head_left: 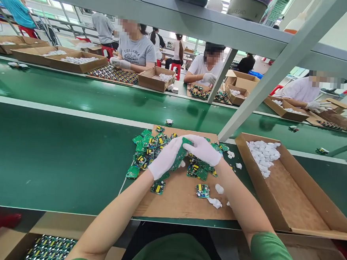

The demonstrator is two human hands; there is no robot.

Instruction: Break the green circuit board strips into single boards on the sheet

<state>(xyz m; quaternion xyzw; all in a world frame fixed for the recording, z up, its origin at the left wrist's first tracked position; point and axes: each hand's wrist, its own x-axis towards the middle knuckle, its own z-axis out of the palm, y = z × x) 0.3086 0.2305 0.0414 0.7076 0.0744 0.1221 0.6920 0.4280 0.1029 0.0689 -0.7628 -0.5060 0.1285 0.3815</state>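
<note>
- Grasped the upper end of a narrow green circuit board (179, 158) with the right hand (202, 149), gloved in white, fingers wrapped over it.
- Gripped the same piece lower down with the left hand (166, 158), gloved likewise (could not tell the thumb's exact place behind it).
- Held it tilted above the far half of a cardboard sheet (180, 206), well apart from the near edge.
- Had a left heap of boards (142, 147) spread along the sheet's left edge and past it onto the green table (55, 157).
- Had a right heap of boards (195, 170) under and beside the right wrist, towards the sheet's right edge.
- Had a loose board (202, 190) nearer the sheet's near edge, with a crumpled white piece (215, 203) touching its near right corner.
- Saw another single board (157, 187) near the sheet's near left corner.
- Had a shallow cardboard box (307, 208) to the right, flush with the table's near edge, white pieces (262, 155) gathered at its far left corner.
- Saw a few boards, one (169, 122) just beyond the sheet's far edge, spaced along a green strip (110, 96).
- Faced gloved co-workers (137, 50) across that strip, seated behind more boxes.
</note>
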